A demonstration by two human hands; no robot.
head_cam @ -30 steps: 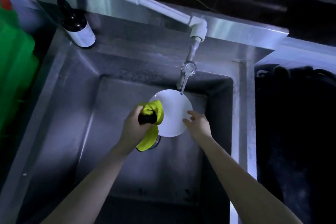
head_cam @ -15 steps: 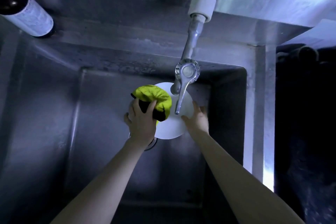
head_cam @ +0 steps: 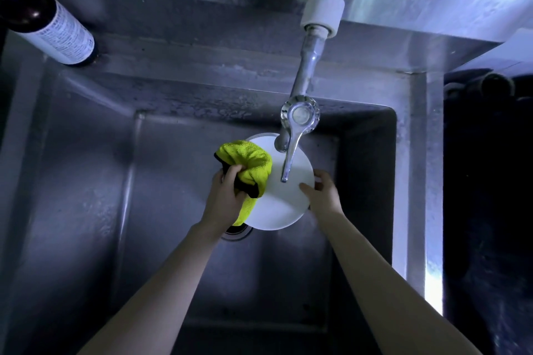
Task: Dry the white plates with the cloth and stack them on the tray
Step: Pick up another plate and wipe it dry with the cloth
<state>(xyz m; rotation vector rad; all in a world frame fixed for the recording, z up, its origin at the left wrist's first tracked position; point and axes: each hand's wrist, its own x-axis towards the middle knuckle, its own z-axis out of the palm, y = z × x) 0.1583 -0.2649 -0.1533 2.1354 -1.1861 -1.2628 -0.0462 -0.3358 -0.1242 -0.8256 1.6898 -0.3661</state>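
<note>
While left hand (head_cam: pixel 226 199) grips cloth (head_cam: pixel 251 161) against plate (head_cam: pixel 277 207) | right hand (head_cam: pixel 324 196) holds plate rim | above sink (head_cam: pixel 86 181)

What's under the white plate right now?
The drain ring peeks out beneath the white plate and yellow cloth; the rest of it is covered. Elsewhere, steel sink floor.

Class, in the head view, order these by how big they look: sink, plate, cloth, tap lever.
1. sink
2. plate
3. cloth, bunched and partly hidden by the left hand
4. tap lever, nearer the camera yet smallest
</note>
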